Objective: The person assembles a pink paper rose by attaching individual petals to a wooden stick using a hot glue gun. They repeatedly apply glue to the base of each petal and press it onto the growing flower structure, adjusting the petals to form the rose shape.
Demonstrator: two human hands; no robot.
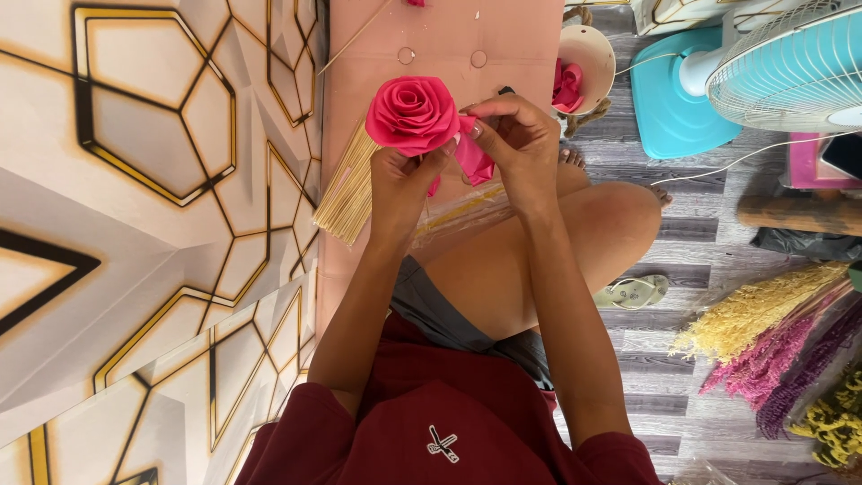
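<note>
A low pink counter (503, 36) lies ahead of the seated person, against a wall panel (135, 224) patterned with gold and black hexagon lines. On the counter a bundle of thin pale sticks (348, 190) fans out just beside the left wrist, and 1 single stick (355, 36) lies slanted further up. At the counter's far right edge stands a small cream bowl (588, 45) with pink petal pieces (567, 85) in it. On the grey plank floor (709, 242) to the right stands a fan with a turquoise base (669, 99) and a white grille (795, 63), a white cord (745, 157) running across the boards. A pale green sandal (633, 292) lies next to the bent knee, and bunches of dried stems in yellow, pink and purple (781, 346) lie at the lower right. Nothing stands between the camera and the hands.

The pink rose (413, 112), a rolled spiral of petals, is held up in the air above the counter's near edge. The left hand (404, 180) grips it from below, fingers (449, 148) curled tight around its base. The right hand (516, 144) is pinched closed on a loose pink petal strip (473, 160) hanging at the rose's right side, thumb and fingertips (474, 127) pressed against the outer edge of the bloom.
</note>
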